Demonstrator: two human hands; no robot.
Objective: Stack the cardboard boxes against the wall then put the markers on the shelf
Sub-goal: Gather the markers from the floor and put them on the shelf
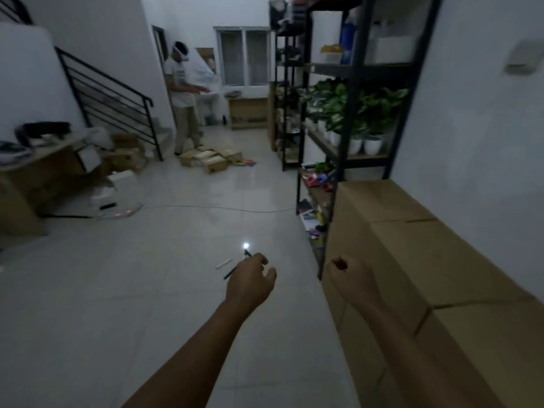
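Large cardboard boxes [418, 248] stand in a row against the right wall, beside a black metal shelf [350, 119]. A black marker [230, 273] and a white marker [224, 263] lie on the tiled floor. My left hand [253, 279] hovers just over the black marker with loosely curled fingers, and hides its middle; a dark tip [248, 253] shows beyond the fingers. My right hand [348, 273] is a fist in front of the nearest box, and a small red thing [341, 262] shows inside its curled fingers.
The shelf holds potted plants [347, 113] and small coloured items on its low levels. A white cable [212, 207] crosses the floor. Another person [182, 98] stands at the back near small boxes [210, 159]. Boxes and a stair rail [109, 98] are at the left.
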